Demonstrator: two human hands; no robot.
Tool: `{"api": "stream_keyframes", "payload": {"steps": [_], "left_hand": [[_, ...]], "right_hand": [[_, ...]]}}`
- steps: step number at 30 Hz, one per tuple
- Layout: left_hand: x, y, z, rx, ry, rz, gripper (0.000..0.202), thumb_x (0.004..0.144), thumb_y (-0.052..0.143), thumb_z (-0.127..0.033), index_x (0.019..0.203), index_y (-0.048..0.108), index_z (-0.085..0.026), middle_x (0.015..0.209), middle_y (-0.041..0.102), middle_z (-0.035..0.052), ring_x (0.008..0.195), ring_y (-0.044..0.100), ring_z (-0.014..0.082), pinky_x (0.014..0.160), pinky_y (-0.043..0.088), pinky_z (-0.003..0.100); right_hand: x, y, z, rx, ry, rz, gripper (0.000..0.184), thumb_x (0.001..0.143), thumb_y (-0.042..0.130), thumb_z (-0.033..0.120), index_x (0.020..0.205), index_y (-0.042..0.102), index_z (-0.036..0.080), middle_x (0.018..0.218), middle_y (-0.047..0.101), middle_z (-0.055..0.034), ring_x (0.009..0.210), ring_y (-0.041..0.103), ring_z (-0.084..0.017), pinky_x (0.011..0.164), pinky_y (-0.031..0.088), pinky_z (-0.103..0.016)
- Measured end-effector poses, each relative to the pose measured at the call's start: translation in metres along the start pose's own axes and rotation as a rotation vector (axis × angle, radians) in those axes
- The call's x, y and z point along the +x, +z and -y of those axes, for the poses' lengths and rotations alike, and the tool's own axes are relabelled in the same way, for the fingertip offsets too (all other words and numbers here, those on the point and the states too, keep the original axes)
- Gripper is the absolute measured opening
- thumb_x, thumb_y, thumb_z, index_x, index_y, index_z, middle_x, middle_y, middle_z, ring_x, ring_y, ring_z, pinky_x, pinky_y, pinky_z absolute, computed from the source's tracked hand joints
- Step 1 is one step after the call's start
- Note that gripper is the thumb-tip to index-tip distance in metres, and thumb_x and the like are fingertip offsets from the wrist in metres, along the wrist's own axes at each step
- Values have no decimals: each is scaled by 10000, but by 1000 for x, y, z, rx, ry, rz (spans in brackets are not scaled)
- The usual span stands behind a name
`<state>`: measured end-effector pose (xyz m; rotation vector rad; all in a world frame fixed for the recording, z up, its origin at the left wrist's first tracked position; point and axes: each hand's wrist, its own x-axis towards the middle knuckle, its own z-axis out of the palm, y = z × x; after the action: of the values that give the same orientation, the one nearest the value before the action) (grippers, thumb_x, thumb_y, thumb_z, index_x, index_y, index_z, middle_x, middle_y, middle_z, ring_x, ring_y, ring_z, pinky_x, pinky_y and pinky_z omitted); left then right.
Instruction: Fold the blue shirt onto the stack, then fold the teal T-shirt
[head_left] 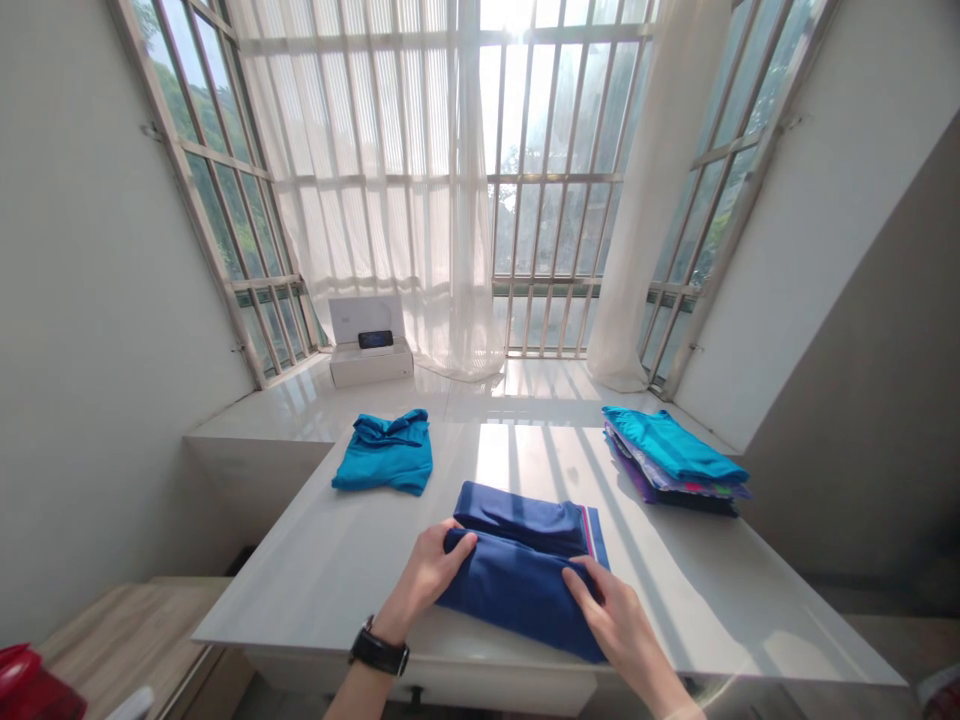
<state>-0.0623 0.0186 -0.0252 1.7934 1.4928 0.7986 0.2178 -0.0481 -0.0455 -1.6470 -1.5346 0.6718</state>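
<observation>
A dark blue garment [525, 560] with a striped edge lies partly folded on the white table [337, 560], near its front edge. My left hand [431, 575], with a black watch on the wrist, grips the garment's left fold, fingers curled over the cloth. My right hand [611, 615] presses and pinches the cloth at its right side.
A folded turquoise shirt [386, 455] lies at the table's back left. A stack of folded clothes [671, 460] sits at the back right. A white box with a phone [371, 350] stands on the window ledge. A red object [30, 690] is at the lower left.
</observation>
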Motion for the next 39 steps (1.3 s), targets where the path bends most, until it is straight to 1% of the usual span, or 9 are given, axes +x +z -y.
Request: {"api": "stream_keyframes", "payload": {"steps": [5, 9, 12, 16, 19, 23, 27, 32, 39], "left_hand": [[4, 7, 3, 306, -55, -62, 356, 983, 510, -424, 691, 545, -225, 666, 641, 23, 702, 637, 204, 649, 351, 283], [4, 6, 3, 401, -111, -75, 288, 963, 581, -368, 715, 551, -225, 677, 635, 12, 694, 638, 195, 630, 333, 279], [6, 4, 3, 363, -121, -89, 132, 918, 642, -338, 899, 608, -212, 772, 663, 8, 741, 653, 192, 657, 391, 264], [15, 3, 1, 258, -48, -69, 461, 871, 663, -253, 1309, 534, -185, 1138, 696, 77, 939, 684, 199, 775, 479, 258], [20, 4, -2, 261, 9, -22, 589, 860, 645, -196, 1431, 499, -204, 1267, 667, 102, 1117, 649, 233, 917, 488, 284], [22, 8, -1, 290, 63, -18, 535, 857, 615, -135, 1385, 588, -216, 1226, 667, 96, 1186, 605, 255, 1036, 461, 330], [23, 13, 4, 249, 83, -62, 456, 834, 612, -97, 1272, 658, -215, 1209, 652, 86, 1178, 602, 245, 1073, 458, 345], [25, 15, 11, 115, 202, -24, 500, 785, 578, -38, 1239, 655, -231, 1158, 676, 65, 1090, 639, 213, 1014, 506, 325], [23, 20, 16, 31, 177, -62, 444, 800, 580, -51, 1202, 677, -214, 1156, 732, 62, 1014, 677, 209, 967, 530, 311]], "right_hand": [[1, -1, 0, -160, -51, -52, 410, 933, 484, 599, 845, 695, 259, 824, 744, -72, 781, 697, -260, 772, 529, -361], [3, 1, -9, -304, -14, -103, 348, 900, 474, 557, 821, 643, 263, 801, 695, -66, 746, 691, -256, 735, 542, -378], [6, -3, -16, -356, -28, -164, 272, 875, 523, 503, 975, 627, 271, 1005, 699, -76, 833, 706, -249, 776, 569, -382], [19, -9, -22, -397, -230, -179, 469, 900, 524, 400, 1354, 558, 288, 1378, 595, -112, 1241, 621, -285, 1013, 541, -436], [31, -8, -24, -505, -297, -140, 490, 908, 518, 287, 1394, 581, 292, 1474, 554, -109, 1348, 547, -306, 1071, 513, -467], [43, -3, -27, -617, -266, -48, 484, 848, 582, 180, 1314, 678, 265, 1455, 612, -121, 1292, 601, -346, 1035, 533, -498], [45, -3, -28, -585, -256, -1, 389, 918, 559, 259, 1281, 697, 261, 1359, 685, -116, 1209, 666, -307, 1034, 544, -472], [46, 0, -23, -580, -206, -30, 349, 962, 519, 312, 1262, 689, 260, 1382, 655, -116, 1183, 692, -277, 973, 589, -421], [50, 10, -27, -669, -247, -43, 328, 994, 483, 281, 1222, 709, 212, 1282, 689, -125, 1047, 738, -263, 867, 617, -377]]}}
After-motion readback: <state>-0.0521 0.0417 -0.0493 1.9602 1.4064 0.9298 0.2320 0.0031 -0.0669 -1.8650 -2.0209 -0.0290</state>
